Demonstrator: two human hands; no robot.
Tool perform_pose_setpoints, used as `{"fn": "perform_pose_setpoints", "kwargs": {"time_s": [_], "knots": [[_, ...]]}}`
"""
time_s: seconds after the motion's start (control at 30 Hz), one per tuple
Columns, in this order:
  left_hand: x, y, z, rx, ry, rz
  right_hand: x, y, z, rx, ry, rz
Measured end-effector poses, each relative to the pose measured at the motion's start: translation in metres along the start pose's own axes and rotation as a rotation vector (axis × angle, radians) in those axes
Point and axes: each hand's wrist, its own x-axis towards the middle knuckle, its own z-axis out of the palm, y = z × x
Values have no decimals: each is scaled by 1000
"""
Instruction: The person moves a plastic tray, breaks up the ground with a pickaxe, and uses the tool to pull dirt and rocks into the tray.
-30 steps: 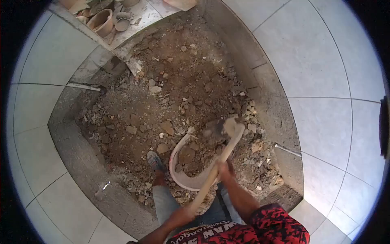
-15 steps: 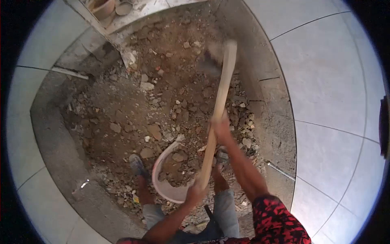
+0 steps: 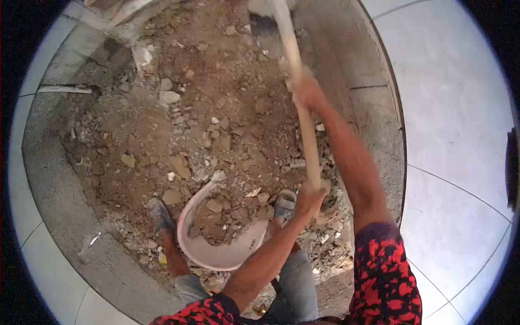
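Both of my hands are closed round the long wooden handle of a hoe [image 3: 307, 135]. My right hand [image 3: 309, 93] grips it farther up, towards the head, while my left hand [image 3: 313, 198] holds the lower end. The hoe's blurred, dark blade reaches the rubble near the top of the view, by the right concrete wall. Between my feet lies a pale pink basin [image 3: 216, 259], its far side opening onto the rubble, with soil and broken pieces inside it. My left forearm passes over the basin's right edge.
Loose soil and broken rubble [image 3: 216, 108] cover the pit floor. Rough concrete sides [image 3: 374, 108] surround it, with white floor tiles [image 3: 455, 108] beyond. A pale pipe [image 3: 65, 89] sticks out at the left. My sandalled feet stand on either side of the basin.
The hoe has swung forward and its handle now leans the other way, with both hands farther right and higher in view. The camera view has shifted, too.
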Motion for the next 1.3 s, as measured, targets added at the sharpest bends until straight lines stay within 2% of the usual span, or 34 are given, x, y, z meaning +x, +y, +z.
{"fn": "perform_pose_setpoints", "kwargs": {"time_s": [0.03,0.07,0.13,0.17,0.23,0.27,0.3,0.37,0.4,0.43,0.47,0.5,0.57,0.6,0.63,0.67,0.7,0.77,0.87,0.97,1.03,1.13,1.2,1.27,1.3], "knots": [[-14,-9,-12,4,13,5,-25,-12,-1,127,-43,141],[-32,-23,-26,5,20,5,-41,10,16,96,25,131],[-55,-70,-44,206,-20,-110,-88,-3,24,101,28,239],[-63,-139,-43,259,70,-16,-115,-6,31,154,6,210],[-54,-189,-33,302,163,111,-124,-20,23,197,2,152],[-53,-191,-29,396,155,107,-124,-36,15,210,-35,186],[-48,-157,-33,391,124,79,-127,-52,10,229,-81,228],[-38,-86,-40,383,62,22,-100,-72,2,139,70,-47],[-15,-70,-38,154,63,102,-67,-72,3,86,102,-62],[9,-37,-38,15,85,18,-39,-79,1,123,162,-91],[41,-26,-37,24,138,172,-12,-86,0,157,221,-121],[54,22,-46,116,75,115,22,-81,-4,151,158,-132],[91,63,-51,-44,-49,-26,74,-55,5,147,89,-146],[109,52,-36,-45,-55,-30,89,-34,12,2,77,-53],[126,32,-18,-7,47,27,92,-17,18,-137,61,47],[138,20,-15,37,166,92,93,-14,22,-120,56,47],[131,16,-24,50,176,76,88,-8,23,-50,-62,127],[120,34,-35,-116,-40,190,94,-4,7,13,-136,206],[119,44,-59,-62,60,204,104,-33,23,-57,10,168],[110,62,-78,29,47,142,102,-43,37,21,149,66],[108,72,-85,-28,-1,132,108,-61,24,-83,0,194],[77,76,-90,-61,-41,59,86,-66,24,-123,66,157],[83,97,-99,-50,-35,80,96,-70,15,-196,92,105],[83,86,-113,103,110,181,107,-67,40,-269,38,86],[87,86,-123,93,107,164,103,-83,43,-205,91,161]]}}
